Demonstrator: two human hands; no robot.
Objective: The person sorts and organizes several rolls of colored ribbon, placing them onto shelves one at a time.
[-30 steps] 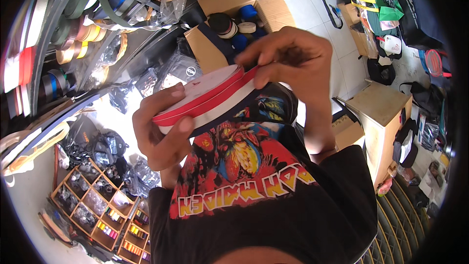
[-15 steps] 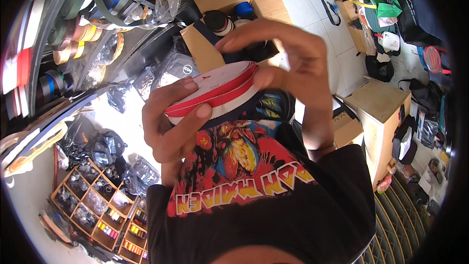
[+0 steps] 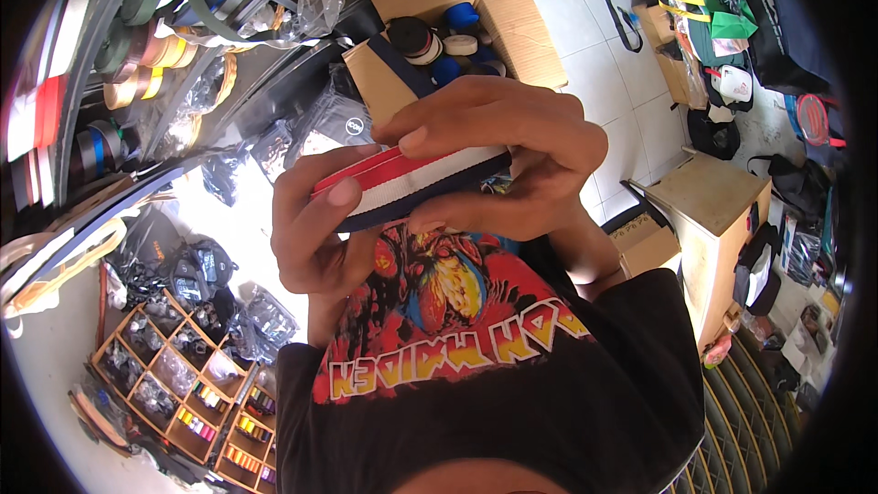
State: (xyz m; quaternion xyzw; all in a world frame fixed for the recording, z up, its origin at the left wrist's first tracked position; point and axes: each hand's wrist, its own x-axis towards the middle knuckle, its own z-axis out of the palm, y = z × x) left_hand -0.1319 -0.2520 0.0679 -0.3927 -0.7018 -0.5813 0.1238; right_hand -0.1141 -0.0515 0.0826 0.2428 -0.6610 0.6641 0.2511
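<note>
A roll of striped webbing [image 3: 402, 185], red, white and dark blue, is held edge-on in front of my chest. My left hand [image 3: 306, 233] grips its left side, thumb pressed on the red stripe. My right hand [image 3: 508, 151] wraps over the top and right end, fingers curled across the stripes and thumb beneath. Both hands cover much of the roll. Below them is my black T-shirt [image 3: 476, 375] with a red and yellow print.
An open cardboard box [image 3: 512, 23] with black, blue and white rolls sits on the tiled floor ahead. Rolls of webbing [image 3: 137, 73] hang on racks at left. A wooden compartment tray [image 3: 174, 384] holds small parts. More boxes [image 3: 709, 206] and bags stand at right.
The roll has turned from showing its flat round face to edge-on. My right hand has closed down over its top and right end.
</note>
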